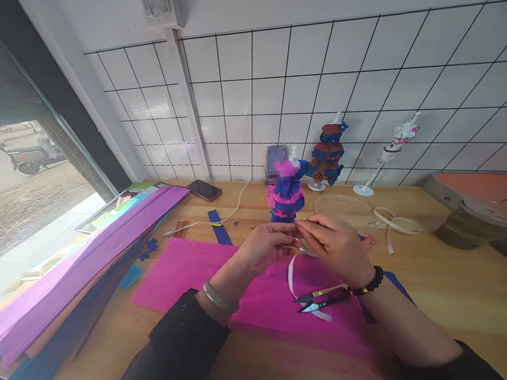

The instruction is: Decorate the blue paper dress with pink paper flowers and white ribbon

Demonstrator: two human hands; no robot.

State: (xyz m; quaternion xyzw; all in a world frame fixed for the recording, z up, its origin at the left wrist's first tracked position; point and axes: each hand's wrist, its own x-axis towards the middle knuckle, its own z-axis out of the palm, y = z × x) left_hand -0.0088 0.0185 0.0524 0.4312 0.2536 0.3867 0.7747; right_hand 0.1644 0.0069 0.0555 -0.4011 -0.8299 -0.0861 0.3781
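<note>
My left hand (272, 249), a pale bangle on its wrist, has its fingertips closed and meeting those of my right hand. Thumb and fingers of my right hand (336, 247) are pinched together; whatever lies between the fingertips is too small or hidden to name. Just behind them stands a doll-like figure (285, 195) dressed in pink and blue ruffles. Beneath my hands a white ribbon (291, 277) curls over a pink sheet (270, 295). Small scissors (318, 298) with black and gold parts lie near my right wrist, their handle end partly hidden by it.
Two more figures on white stands, one brown and blue (328, 154), one white (398, 140), stand by the tiled wall. A phone (205, 190), white cable (232, 210), blue strip (219, 227), clear round dish (345, 211) and stacked coloured sheets (92, 263) surround the work area.
</note>
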